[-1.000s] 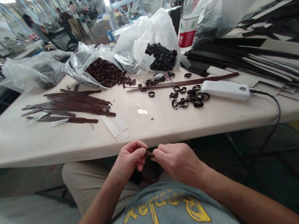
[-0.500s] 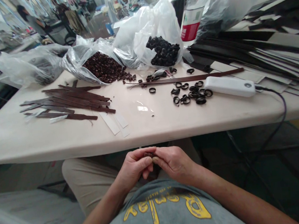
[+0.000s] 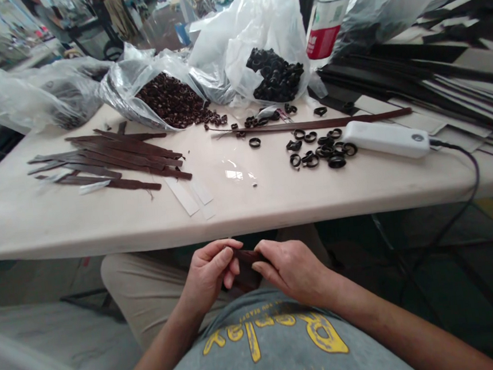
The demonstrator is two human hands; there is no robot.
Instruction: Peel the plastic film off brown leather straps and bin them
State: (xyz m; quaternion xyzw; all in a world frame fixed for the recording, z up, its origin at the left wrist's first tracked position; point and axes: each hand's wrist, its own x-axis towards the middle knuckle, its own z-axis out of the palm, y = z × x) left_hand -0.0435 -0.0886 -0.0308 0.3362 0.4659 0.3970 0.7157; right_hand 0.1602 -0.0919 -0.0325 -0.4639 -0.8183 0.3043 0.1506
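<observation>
Below the table edge, over my lap, my left hand (image 3: 209, 274) and my right hand (image 3: 290, 268) both pinch a dark brown leather strap (image 3: 246, 258) that runs between them and hangs down. Fingers of both hands are curled closed on it. On the white table (image 3: 60, 224) ahead lie a pile of brown leather strips (image 3: 115, 159), one long brown strap (image 3: 310, 124), and several loose black loops (image 3: 319, 151).
Open plastic bags hold brown loops (image 3: 170, 102) and black loops (image 3: 275, 76). A white power strip (image 3: 387, 138) with a dark cable lies at the right. Black strips (image 3: 413, 72) are stacked at the far right. A red-labelled bottle (image 3: 323, 34) stands behind. People work in the background.
My hands have drawn slightly apart, and more of the brown strap shows between them. The view has tilted so the table sits higher in frame.
</observation>
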